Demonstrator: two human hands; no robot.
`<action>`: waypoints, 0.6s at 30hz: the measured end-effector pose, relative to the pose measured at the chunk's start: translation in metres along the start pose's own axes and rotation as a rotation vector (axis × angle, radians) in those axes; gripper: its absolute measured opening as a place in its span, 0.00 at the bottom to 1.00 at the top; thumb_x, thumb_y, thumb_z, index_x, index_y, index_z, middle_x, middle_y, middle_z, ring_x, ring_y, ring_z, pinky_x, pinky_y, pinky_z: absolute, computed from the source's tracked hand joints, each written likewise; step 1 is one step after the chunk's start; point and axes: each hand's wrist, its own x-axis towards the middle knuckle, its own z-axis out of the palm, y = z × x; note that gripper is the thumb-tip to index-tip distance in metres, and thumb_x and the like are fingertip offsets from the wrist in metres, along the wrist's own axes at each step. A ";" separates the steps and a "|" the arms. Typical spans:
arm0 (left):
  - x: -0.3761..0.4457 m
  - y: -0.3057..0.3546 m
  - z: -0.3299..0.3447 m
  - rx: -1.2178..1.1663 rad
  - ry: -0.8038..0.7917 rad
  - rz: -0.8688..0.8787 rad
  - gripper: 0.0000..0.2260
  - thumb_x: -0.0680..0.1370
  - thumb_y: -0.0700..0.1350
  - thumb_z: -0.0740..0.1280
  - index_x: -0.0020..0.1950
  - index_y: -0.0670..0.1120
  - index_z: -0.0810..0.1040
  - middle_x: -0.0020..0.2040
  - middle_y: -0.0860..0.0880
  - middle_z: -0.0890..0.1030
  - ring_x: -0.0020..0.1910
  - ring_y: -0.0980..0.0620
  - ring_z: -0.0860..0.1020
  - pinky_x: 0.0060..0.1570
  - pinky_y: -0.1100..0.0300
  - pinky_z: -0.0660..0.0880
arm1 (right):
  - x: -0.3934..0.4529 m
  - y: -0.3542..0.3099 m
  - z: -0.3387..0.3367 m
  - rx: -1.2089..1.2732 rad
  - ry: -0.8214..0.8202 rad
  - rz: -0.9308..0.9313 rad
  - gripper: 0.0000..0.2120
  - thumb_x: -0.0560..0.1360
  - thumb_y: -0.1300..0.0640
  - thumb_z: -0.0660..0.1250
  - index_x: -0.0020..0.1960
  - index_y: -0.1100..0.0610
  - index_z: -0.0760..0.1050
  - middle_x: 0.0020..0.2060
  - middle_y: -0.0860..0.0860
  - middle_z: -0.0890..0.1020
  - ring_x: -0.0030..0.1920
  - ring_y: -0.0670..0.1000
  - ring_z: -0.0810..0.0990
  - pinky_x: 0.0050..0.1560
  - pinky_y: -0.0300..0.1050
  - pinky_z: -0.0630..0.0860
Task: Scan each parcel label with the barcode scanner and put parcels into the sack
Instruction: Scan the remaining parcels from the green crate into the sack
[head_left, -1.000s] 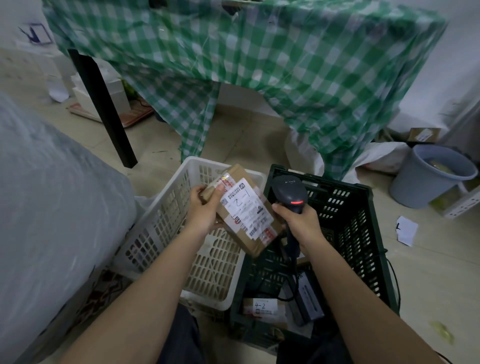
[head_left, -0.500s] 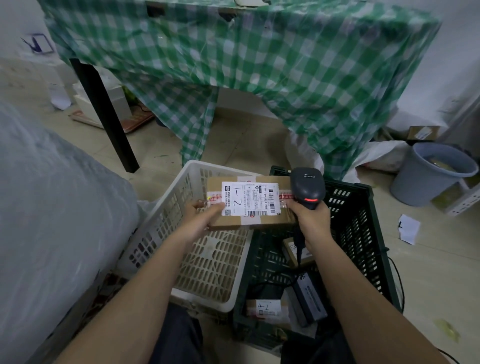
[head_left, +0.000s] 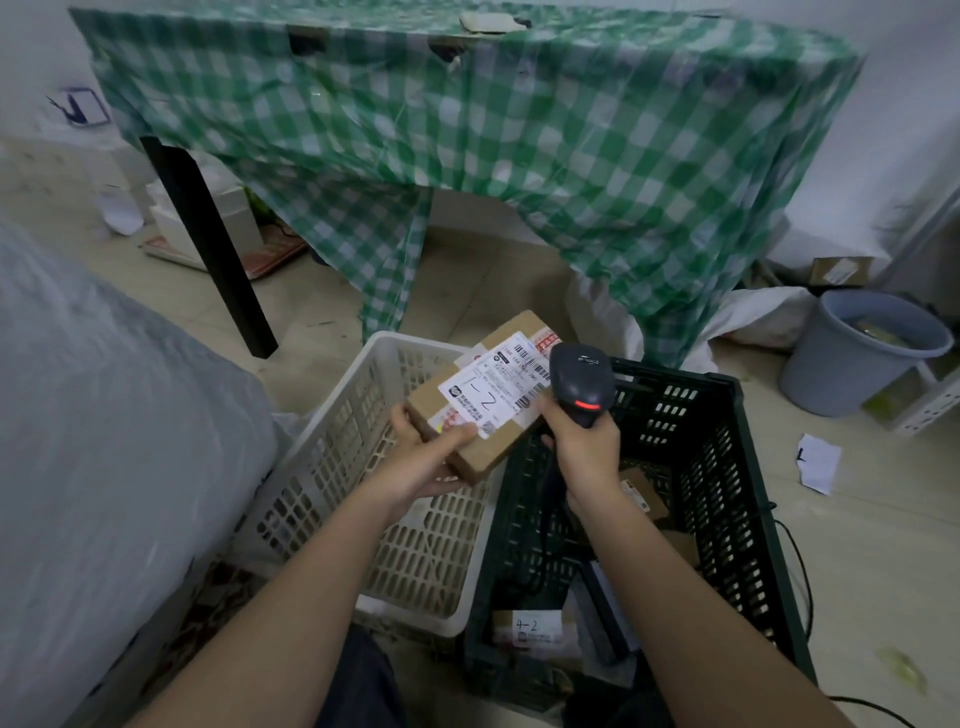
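1. The left hand (head_left: 421, 462) grips the near corner of a cardboard parcel (head_left: 483, 400), label up, above the white basket (head_left: 363, 467).
2. The right hand (head_left: 582, 447) is wrapped round the barcode scanner (head_left: 581, 387), touching the parcel's right edge.
3. This looks like the scanning step.
4. Next, the parcel probably goes left into the grey sack (head_left: 104, 441).

The large pale sack (head_left: 104, 441) is blurred and cut off by the left edge. The right hand (head_left: 584, 447) covers the barcode scanner (head_left: 582, 387) handle and the near right corner of the parcel (head_left: 483, 395). Small print on its label (head_left: 493, 387) is unreadable. Parcels in the dark green crate (head_left: 727, 493) lie partly behind the right forearm. The bin's (head_left: 852, 353) contents are indistinct.
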 end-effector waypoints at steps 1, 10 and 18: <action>0.000 -0.001 0.001 0.018 -0.007 0.007 0.34 0.73 0.45 0.73 0.65 0.58 0.51 0.60 0.48 0.77 0.51 0.46 0.82 0.49 0.50 0.81 | -0.003 0.001 0.003 0.014 0.000 -0.013 0.12 0.71 0.61 0.75 0.49 0.51 0.76 0.45 0.48 0.83 0.50 0.49 0.82 0.56 0.48 0.78; -0.007 0.005 -0.001 0.142 0.044 0.074 0.29 0.68 0.68 0.66 0.58 0.50 0.68 0.56 0.48 0.79 0.53 0.50 0.80 0.60 0.47 0.74 | -0.005 -0.004 0.001 0.052 -0.056 -0.035 0.14 0.71 0.70 0.72 0.51 0.55 0.78 0.44 0.49 0.83 0.45 0.46 0.82 0.54 0.44 0.78; 0.004 0.002 -0.012 0.116 0.029 0.082 0.24 0.70 0.54 0.70 0.64 0.53 0.68 0.60 0.46 0.78 0.56 0.47 0.78 0.57 0.47 0.75 | -0.006 -0.003 0.001 -0.059 -0.127 -0.078 0.13 0.71 0.68 0.74 0.48 0.52 0.78 0.43 0.49 0.84 0.45 0.48 0.82 0.52 0.47 0.79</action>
